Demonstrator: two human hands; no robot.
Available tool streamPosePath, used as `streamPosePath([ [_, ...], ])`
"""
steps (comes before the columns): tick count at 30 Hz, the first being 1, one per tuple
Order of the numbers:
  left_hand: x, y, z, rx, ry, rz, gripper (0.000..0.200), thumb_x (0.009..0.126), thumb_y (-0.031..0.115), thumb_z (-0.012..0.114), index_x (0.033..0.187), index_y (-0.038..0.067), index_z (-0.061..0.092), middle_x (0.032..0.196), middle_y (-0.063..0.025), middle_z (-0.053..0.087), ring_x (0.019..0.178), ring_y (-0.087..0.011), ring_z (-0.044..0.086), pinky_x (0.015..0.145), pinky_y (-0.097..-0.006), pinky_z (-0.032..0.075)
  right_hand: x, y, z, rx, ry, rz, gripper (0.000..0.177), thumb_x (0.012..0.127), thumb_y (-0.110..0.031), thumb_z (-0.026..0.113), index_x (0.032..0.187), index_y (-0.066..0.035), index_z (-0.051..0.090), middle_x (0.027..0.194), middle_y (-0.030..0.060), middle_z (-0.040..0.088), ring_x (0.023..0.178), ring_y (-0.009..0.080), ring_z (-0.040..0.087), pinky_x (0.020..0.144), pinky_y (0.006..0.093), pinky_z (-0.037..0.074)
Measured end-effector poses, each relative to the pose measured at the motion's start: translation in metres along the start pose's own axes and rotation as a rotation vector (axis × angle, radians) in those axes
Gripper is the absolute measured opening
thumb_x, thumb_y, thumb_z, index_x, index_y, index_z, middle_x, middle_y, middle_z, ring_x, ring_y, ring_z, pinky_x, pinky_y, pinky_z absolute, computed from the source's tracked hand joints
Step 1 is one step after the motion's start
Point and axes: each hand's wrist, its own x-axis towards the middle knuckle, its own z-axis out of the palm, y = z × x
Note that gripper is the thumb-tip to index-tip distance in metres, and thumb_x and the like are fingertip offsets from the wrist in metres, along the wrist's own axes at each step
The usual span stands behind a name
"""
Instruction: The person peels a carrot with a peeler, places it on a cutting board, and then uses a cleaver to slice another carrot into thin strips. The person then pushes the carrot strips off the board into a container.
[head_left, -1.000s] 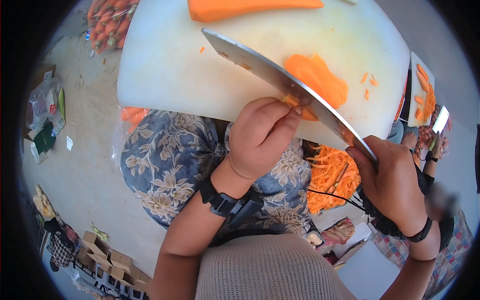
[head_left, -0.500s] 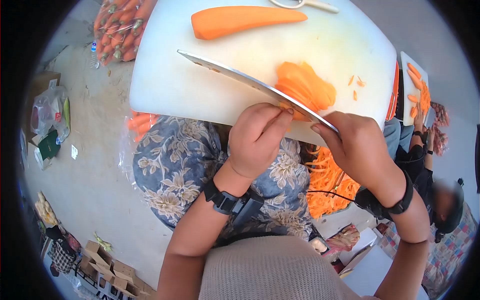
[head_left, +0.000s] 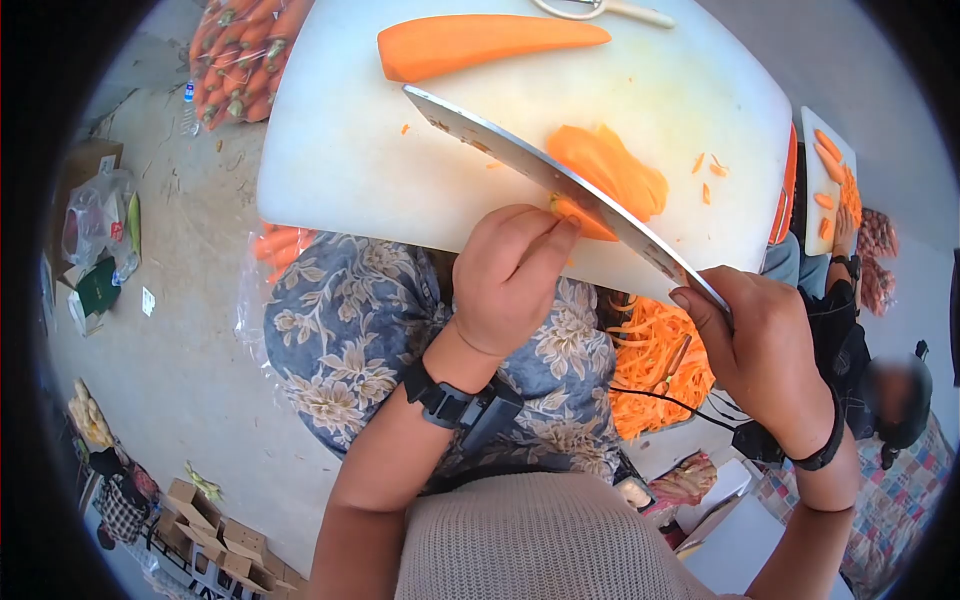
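My right hand (head_left: 755, 335) is closed round the near end of a wide-bladed knife (head_left: 480, 133), its handle hidden in my fingers. The blade slants across the white cutting board (head_left: 345, 150). Beside the blade, my left hand (head_left: 510, 265) has its fingers pinched on the end of a carrot piece (head_left: 592, 222) near the board's front edge. Just past the blade lie overlapping carrot slices (head_left: 615, 170). A whole peeled carrot (head_left: 490, 45) rests at the far side, and a peeler (head_left: 625, 10) with a pale handle lies beyond it.
Below the board, to the right of my lap, is a heap of shredded carrot (head_left: 660, 375). A bag of carrots (head_left: 240, 60) stands at the far left. On the right, a co-worker (head_left: 840, 320) sits by another board (head_left: 818, 225) with carrots. Cardboard boxes (head_left: 215, 535) lie lower left.
My right hand has drawn the knife toward me and to the right. More of the carrot piece now shows beside the blade; my left hand has barely shifted.
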Motion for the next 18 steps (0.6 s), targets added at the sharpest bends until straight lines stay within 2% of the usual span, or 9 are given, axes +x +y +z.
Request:
streamPosePath([
  [6, 0.000, 0.000, 0.000, 0.006, -0.005, 0.001, 0.029, 0.069, -0.003, 0.064, 0.097, 0.002, 0.069, 0.094, -0.0095, 0.062, 0.084, -0.0286, 0.062, 0.070, -0.0357, 0.053, 0.000, 0.002, -0.003, -0.002, -0.049, 0.014, 0.013, 0.085, -0.014, 0.068, 0.085, -0.001, 0.066, 0.064, 0.0172, 0.061, 0.058, 0.0345, 0.062, 0.053, 0.0411, 0.049],
  [18, 0.000, 0.001, 0.003, -0.060, 0.020, -0.026, 0.012, 0.077, -0.002, 0.071, 0.088, 0.000, 0.066, 0.088, -0.0113, 0.062, 0.077, -0.0293, 0.062, 0.063, -0.0363, 0.052, 0.010, 0.003, -0.009, 0.023, -0.156, 0.042, 0.014, 0.086, -0.013, 0.067, 0.082, 0.001, 0.064, 0.064, 0.0181, 0.060, 0.057, 0.0365, 0.061, 0.053, 0.0422, 0.047],
])
